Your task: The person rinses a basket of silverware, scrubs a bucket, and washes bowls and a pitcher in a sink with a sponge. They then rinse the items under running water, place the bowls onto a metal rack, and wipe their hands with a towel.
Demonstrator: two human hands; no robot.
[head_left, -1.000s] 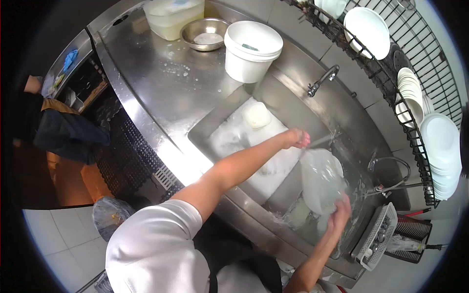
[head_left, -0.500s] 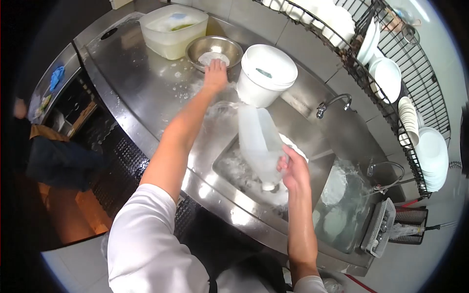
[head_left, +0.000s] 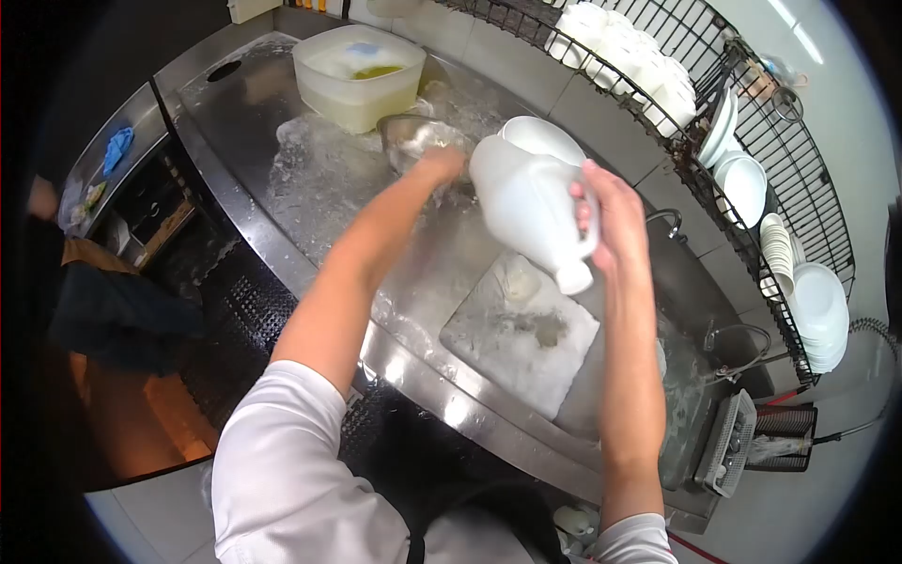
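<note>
My right hand (head_left: 606,211) is closed around the handle of a translucent white plastic jug (head_left: 521,193), held up with its neck pointing down towards me. The jug partly covers a white bucket (head_left: 543,137) behind it. My left hand (head_left: 445,165) is at a shallow steel bowl (head_left: 399,134), its fingers at the near right rim and blurred. The bowl looks tilted on the wet counter. Below the jug lies a sink basin (head_left: 517,348) with cloudy, foamy contents.
A translucent tub (head_left: 352,99) of yellowish liquid stands at the back left. Right of the basin is a water-filled sink (head_left: 691,395) with a tap (head_left: 742,343). A wire rack (head_left: 799,179) of white dishes hangs above. Water spreads over the steel counter (head_left: 324,174).
The jug has risen from the basin, up and to the right, in my right hand. The bowl has tilted under my left hand, and water has spread across the counter on the left.
</note>
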